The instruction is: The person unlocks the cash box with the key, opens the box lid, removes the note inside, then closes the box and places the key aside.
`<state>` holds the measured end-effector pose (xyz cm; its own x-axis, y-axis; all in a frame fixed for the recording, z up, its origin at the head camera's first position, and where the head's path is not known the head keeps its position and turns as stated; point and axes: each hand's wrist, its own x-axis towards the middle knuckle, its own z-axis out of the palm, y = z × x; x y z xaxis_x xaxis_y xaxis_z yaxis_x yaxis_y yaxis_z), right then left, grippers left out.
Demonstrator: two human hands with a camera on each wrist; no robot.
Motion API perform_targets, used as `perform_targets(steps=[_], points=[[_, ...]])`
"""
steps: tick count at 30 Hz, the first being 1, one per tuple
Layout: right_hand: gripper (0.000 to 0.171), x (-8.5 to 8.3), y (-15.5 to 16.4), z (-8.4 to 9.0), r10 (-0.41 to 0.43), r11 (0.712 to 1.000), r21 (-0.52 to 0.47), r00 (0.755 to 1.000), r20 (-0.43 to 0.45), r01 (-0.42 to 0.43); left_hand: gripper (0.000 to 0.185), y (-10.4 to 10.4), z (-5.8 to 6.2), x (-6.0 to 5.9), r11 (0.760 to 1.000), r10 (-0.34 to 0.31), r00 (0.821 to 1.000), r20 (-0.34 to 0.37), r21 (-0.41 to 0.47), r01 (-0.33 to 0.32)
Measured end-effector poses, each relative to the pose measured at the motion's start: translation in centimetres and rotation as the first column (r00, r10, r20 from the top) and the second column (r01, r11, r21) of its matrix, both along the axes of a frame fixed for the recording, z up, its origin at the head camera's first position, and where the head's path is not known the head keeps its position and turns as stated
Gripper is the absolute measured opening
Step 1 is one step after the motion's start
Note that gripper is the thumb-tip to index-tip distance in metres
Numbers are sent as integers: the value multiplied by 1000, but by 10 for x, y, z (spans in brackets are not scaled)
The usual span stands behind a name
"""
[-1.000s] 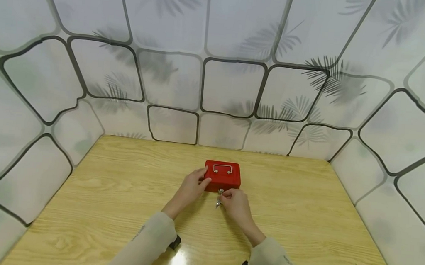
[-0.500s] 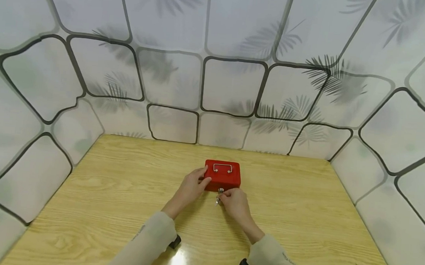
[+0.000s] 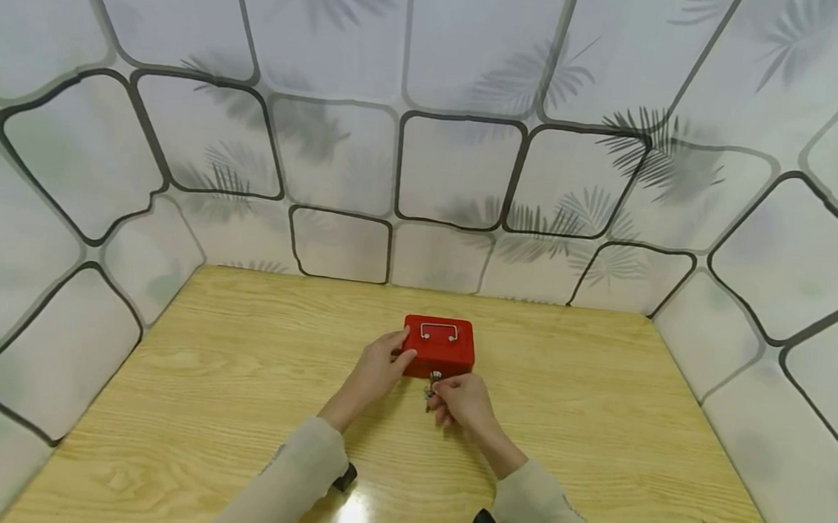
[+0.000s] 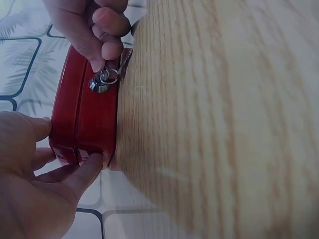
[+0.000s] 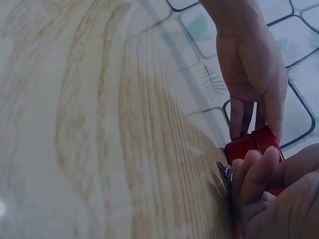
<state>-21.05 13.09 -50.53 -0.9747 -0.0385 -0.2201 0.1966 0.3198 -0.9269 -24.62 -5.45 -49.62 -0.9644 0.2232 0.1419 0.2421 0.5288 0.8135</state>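
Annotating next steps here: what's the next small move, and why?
I'd probably turn the key gently with the right hand, letting the left hand brace the box. The right fingers pinch the key at the lock, the lid looks shut, and the left hand grips the box's end.

Behind your left hand's (image 3: 372,373) grip, you wear a pale beige left sleeve (image 3: 287,481); behind your right hand's (image 3: 469,401), a matching right sleeve (image 3: 554,514). Small dark print (image 3: 273,458) marks each outer side, and a blocky black device (image 3: 346,477) sits at each inner edge.
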Motion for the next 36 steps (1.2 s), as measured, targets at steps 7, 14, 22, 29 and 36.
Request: perform_targets(steps=[7, 14, 22, 29, 36], points=[[26, -2, 2, 2, 5, 993, -121, 994, 111, 8, 54, 0, 0, -1, 1000, -2, 1000, 14, 10, 2], [26, -4, 4, 1, 16, 977, -212, 986, 164, 20, 54, 0, 3, 0, 1000, -5, 1000, 23, 2, 5], [24, -7, 7, 2, 43, 942, -333, 969, 242, 41, 53, 0, 5, 0, 1000, -21, 1000, -2, -16, 21], [21, -12, 11, 0, 102, 912, -409, 944, 315, 37, 54, 0, 6, 0, 1000, -24, 1000, -2, -9, 24], [19, -14, 13, -1, 153, 874, -484, 921, 357, 42, 54, 0, 5, 0, 1000, -18, 1000, 18, 4, 18]])
